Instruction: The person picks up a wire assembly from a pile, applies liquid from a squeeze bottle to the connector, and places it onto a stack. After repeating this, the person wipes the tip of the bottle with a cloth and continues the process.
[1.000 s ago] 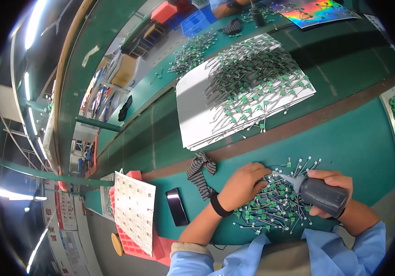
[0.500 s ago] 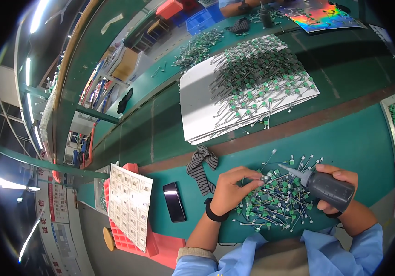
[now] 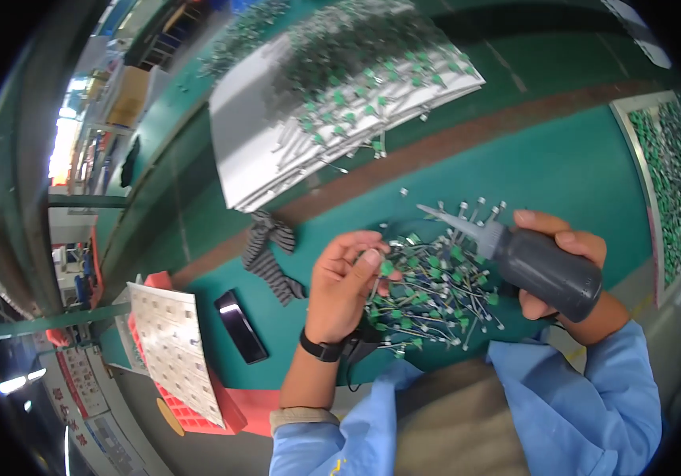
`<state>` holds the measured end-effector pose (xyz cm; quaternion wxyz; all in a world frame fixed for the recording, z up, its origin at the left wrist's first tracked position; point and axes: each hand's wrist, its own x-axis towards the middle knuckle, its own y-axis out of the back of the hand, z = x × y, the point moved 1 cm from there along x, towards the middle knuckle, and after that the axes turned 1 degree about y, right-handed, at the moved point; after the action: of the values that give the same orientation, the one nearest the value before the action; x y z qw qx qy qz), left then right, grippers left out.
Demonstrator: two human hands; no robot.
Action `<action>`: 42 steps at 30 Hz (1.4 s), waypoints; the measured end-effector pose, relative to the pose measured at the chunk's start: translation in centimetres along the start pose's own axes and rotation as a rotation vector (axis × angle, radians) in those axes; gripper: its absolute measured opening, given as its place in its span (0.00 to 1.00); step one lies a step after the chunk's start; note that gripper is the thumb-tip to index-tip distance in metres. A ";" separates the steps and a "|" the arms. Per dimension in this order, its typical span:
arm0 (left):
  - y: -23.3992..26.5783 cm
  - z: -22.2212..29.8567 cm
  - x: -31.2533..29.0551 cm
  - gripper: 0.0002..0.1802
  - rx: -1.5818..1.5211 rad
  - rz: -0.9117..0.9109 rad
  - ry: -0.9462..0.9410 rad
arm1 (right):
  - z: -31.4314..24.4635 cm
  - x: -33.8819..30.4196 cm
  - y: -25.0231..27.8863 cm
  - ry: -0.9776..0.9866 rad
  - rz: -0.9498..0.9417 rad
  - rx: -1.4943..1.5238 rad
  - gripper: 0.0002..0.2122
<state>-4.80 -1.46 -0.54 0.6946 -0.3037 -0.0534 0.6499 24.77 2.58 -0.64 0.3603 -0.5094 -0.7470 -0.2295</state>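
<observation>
My right hand (image 3: pixel 566 238) is wrapped round a dark squeeze bottle (image 3: pixel 550 270) with a long, pale, pointed nozzle. The bottle is tilted, its nozzle pointing up and left above a loose pile of short wire leads (image 3: pixel 435 293) with green blocks and white plug ends. At the pile's left edge, my left hand (image 3: pixel 347 278) has its fingers pinched on a wire lead (image 3: pixel 387 268) with a green block. That lead's far end is partly hidden by the fingers. Nozzle tip and pinched lead are apart.
White boards (image 3: pixel 245 135) bear many more leads beyond the brown strip. A striped cloth (image 3: pixel 269 258) and a phone (image 3: pixel 240 325) lie left of my hand. Farther left, a pale gridded sheet (image 3: pixel 174 341) leans on a red tray (image 3: pixel 186 401). A framed tray of leads (image 3: pixel 657 198) stands at right.
The view has swung, shifting the bench leftward and up in the picture. My left hand has drawn back from over the pile to its left edge. The bottle stays in my right hand.
</observation>
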 end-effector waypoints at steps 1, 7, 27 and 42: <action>0.5 -0.3 0.1 0.11 0.005 0.003 0.009 | 0.0 0.3 0.0 0.004 -0.017 0.007 0.39; -0.6 -0.4 1.0 0.20 -0.061 0.011 0.039 | 0.2 -0.2 0.4 0.009 -0.044 0.002 0.40; 0.3 -0.2 -0.7 0.08 -0.063 -0.149 0.207 | -0.1 -0.4 -0.7 0.072 0.008 0.027 0.38; -3.8 -3.4 -2.2 0.05 0.200 -0.024 -0.130 | -1.7 0.4 -2.5 0.215 -0.116 -0.203 0.33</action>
<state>-0.21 -4.64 -0.71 0.7244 -0.1893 -0.0371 0.6618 22.88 0.71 0.84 0.3710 -0.4719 -0.7050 -0.3776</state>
